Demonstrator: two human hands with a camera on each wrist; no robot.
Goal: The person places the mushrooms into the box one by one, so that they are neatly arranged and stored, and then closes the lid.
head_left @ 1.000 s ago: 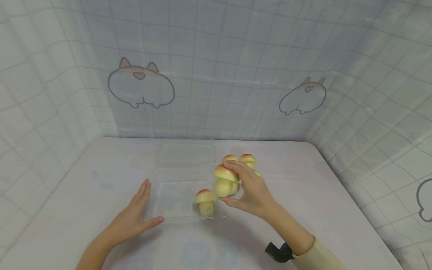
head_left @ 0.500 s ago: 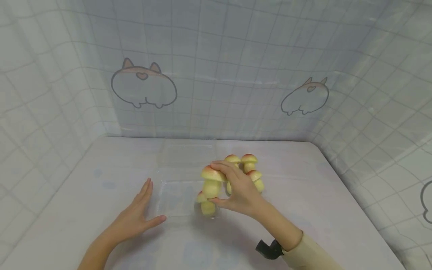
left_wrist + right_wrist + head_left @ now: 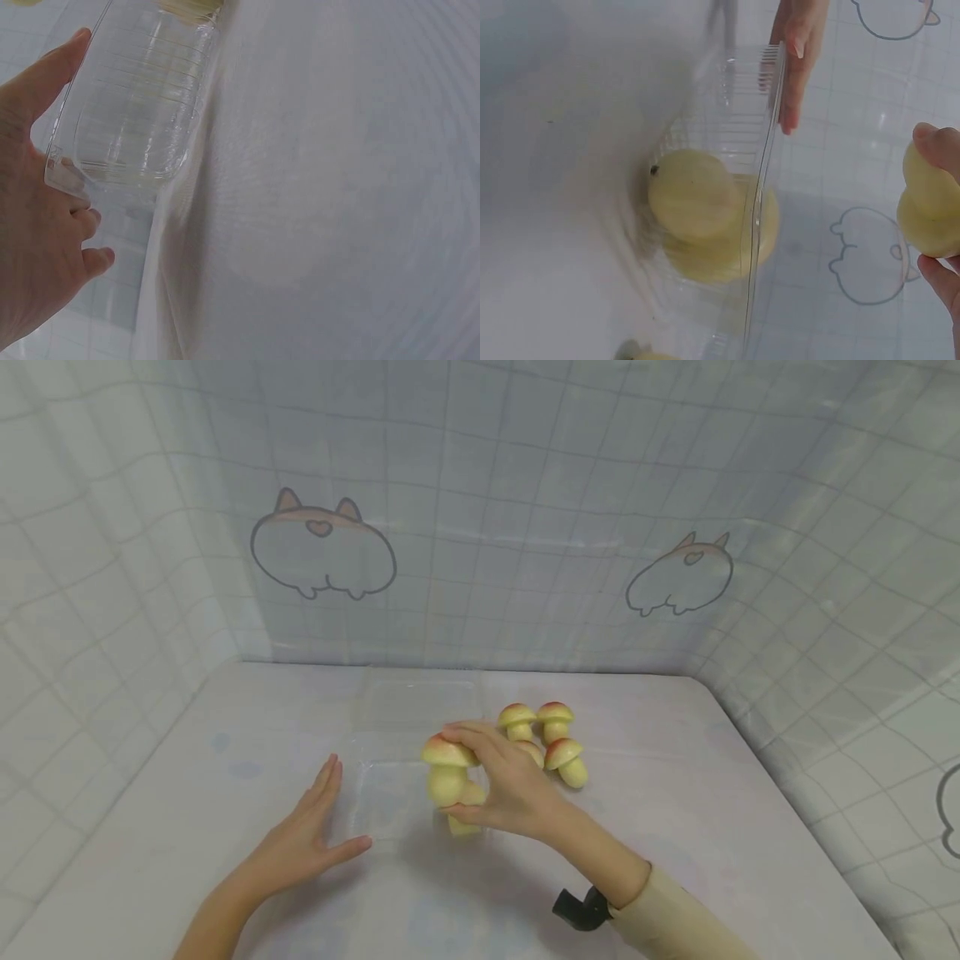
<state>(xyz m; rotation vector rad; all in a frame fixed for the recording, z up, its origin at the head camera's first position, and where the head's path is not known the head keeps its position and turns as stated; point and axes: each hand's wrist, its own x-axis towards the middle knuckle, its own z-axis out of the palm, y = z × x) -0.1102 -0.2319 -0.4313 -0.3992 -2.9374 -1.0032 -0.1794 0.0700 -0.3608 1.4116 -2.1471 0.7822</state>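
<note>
My right hand grips a yellow mushroom with a reddish cap, fingers over the cap and thumb under the stem. It is held upright above the clear plastic box. Inside the box, at its right end, another mushroom lies partly hidden by the right hand in the head view. My left hand stands at the box's left end, its fingers straight and thumb spread. In the left wrist view, the thumb and fingers are against or very near the box rim.
The box's clear lid lies opened out behind it. Right of the box stand several more mushrooms, one of them leaning. A grid-patterned curtain surrounds the white table at the back and sides.
My right hand has carried the mushroom leftward, from the box's right edge to over the box, uncovering the loose mushrooms. The left hand stays at the box's left end.
</note>
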